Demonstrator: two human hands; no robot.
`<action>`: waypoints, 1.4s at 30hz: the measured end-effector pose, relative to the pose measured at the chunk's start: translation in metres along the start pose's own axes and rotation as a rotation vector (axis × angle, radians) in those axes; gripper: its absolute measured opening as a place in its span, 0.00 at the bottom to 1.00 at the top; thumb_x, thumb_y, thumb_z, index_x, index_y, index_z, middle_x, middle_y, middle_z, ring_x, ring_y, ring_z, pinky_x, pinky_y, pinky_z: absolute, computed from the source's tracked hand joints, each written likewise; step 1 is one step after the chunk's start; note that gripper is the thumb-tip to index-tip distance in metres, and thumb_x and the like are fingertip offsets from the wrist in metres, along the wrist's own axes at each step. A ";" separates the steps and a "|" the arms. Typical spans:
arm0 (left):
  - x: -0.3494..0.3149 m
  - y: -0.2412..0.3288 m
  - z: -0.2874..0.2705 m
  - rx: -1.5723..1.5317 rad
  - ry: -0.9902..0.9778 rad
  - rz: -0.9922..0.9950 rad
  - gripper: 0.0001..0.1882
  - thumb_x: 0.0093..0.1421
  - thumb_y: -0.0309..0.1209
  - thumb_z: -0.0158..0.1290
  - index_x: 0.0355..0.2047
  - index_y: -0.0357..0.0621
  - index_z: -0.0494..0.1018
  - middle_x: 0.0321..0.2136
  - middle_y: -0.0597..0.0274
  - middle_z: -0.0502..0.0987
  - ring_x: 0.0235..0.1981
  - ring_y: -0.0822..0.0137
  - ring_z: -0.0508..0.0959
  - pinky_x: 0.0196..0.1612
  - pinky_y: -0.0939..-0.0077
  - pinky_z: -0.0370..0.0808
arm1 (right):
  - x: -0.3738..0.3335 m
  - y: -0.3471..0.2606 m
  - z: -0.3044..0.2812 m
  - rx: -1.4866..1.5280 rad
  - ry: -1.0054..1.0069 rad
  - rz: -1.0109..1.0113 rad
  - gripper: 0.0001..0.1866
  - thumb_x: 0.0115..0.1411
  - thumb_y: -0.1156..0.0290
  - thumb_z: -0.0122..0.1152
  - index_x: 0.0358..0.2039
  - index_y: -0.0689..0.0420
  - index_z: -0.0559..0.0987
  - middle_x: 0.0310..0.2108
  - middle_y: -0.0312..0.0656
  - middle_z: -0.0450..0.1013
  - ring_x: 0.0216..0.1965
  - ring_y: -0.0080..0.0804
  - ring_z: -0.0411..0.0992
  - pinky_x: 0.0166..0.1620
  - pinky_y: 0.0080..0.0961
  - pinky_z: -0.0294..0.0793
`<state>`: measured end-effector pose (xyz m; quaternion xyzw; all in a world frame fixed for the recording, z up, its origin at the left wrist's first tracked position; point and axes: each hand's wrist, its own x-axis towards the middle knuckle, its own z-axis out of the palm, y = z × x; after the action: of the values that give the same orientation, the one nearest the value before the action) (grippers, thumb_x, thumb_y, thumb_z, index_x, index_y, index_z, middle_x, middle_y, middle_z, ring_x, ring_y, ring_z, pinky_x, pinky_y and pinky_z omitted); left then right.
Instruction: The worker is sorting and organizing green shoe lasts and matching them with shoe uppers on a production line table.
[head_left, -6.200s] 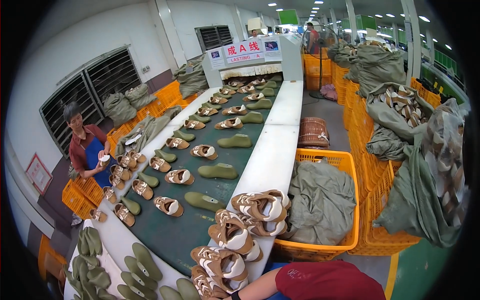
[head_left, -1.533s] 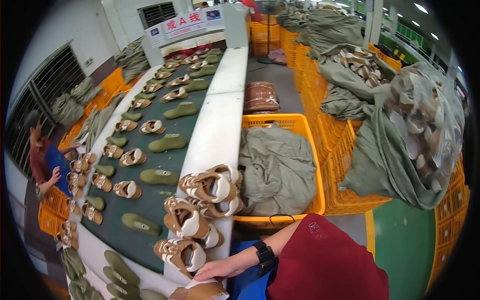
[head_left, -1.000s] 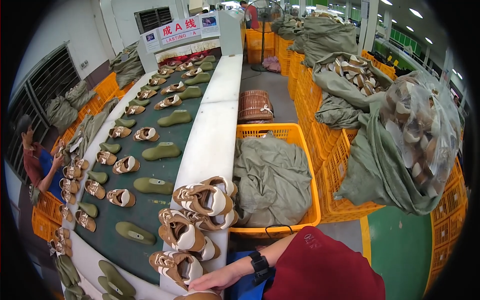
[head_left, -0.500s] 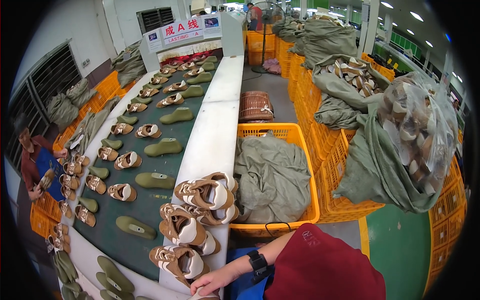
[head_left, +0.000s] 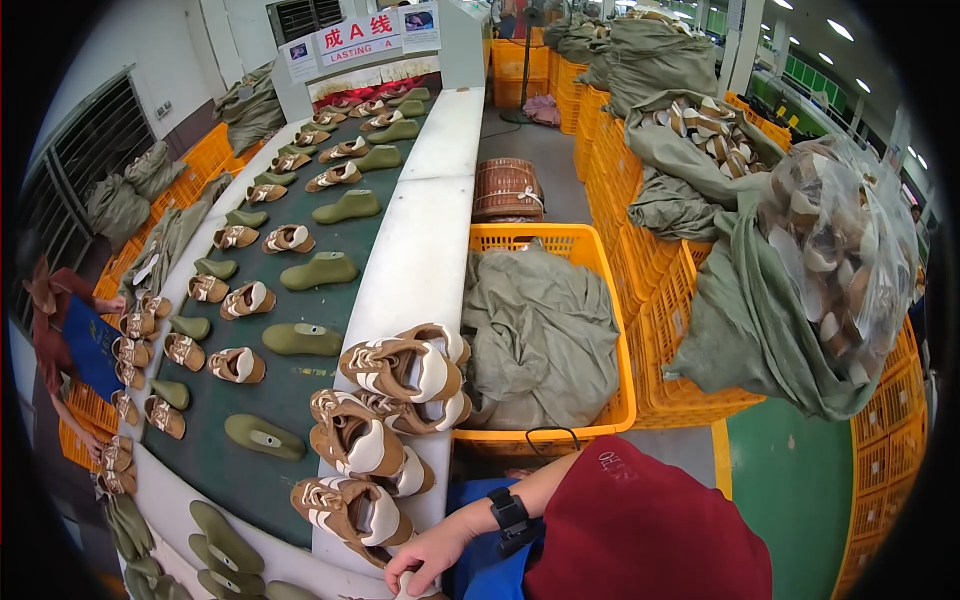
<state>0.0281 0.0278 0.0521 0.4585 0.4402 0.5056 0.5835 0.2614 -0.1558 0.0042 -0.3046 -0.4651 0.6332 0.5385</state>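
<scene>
My right hand point(head_left: 430, 556), with a black band on its wrist, comes in from the lower right. Its fingers are curled over a brown-and-white shoe upper point(head_left: 412, 588) at the bottom edge, mostly cut off from view. Just beyond it, brown-and-white uppers with white laces are stacked on the white ledge; the nearest upper point(head_left: 350, 510) lies left of my hand. On the green conveyor belt point(head_left: 225, 460), uppers stand in rows among olive-green shoe lasts, such as the last point(head_left: 265, 437) nearest the stack. My left hand does not show.
Right of the ledge stands an orange crate point(head_left: 628, 400) holding grey-green cloth. More stacked crates point(head_left: 690, 345) carry sacks and a clear bag point(head_left: 835, 260) of shoe parts. Several lasts point(head_left: 225, 535) lie at the lower left. Across the belt, a co-worker in a blue apron point(head_left: 92, 345) reaches toward uppers.
The whole view has shifted slightly. My right hand stays on the upper at the bottom edge. Across the belt, the co-worker has bent down and lowered a hand, which earlier held an upper.
</scene>
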 end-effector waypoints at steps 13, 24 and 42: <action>0.000 -0.011 -0.021 -0.009 -0.029 -0.005 0.25 0.63 0.48 0.44 0.44 0.35 0.68 0.43 0.54 0.71 0.43 0.62 0.72 0.51 0.64 0.69 | -0.004 -0.001 0.002 -0.385 -0.024 0.037 0.36 0.53 0.52 0.64 0.57 0.58 0.64 0.44 0.50 0.72 0.44 0.40 0.71 0.44 0.30 0.71; -0.005 -0.017 -0.033 -0.044 -0.034 -0.013 0.25 0.64 0.48 0.43 0.48 0.36 0.66 0.46 0.55 0.70 0.47 0.63 0.71 0.54 0.65 0.66 | -0.008 -0.036 0.012 -0.419 -0.060 0.117 0.32 0.53 0.58 0.66 0.52 0.65 0.67 0.48 0.48 0.69 0.49 0.32 0.66 0.51 0.27 0.65; 0.009 -0.052 -0.080 -0.046 -0.191 0.172 0.30 0.65 0.38 0.42 0.64 0.46 0.48 0.59 0.60 0.60 0.56 0.64 0.65 0.58 0.67 0.63 | -0.007 -0.034 0.011 -0.358 -0.143 0.231 0.34 0.54 0.58 0.65 0.55 0.65 0.65 0.52 0.49 0.67 0.52 0.32 0.64 0.54 0.26 0.63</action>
<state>-0.0392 0.0404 -0.0141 0.5272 0.3297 0.5177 0.5877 0.2671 -0.1661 0.0389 -0.4007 -0.5690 0.6182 0.3653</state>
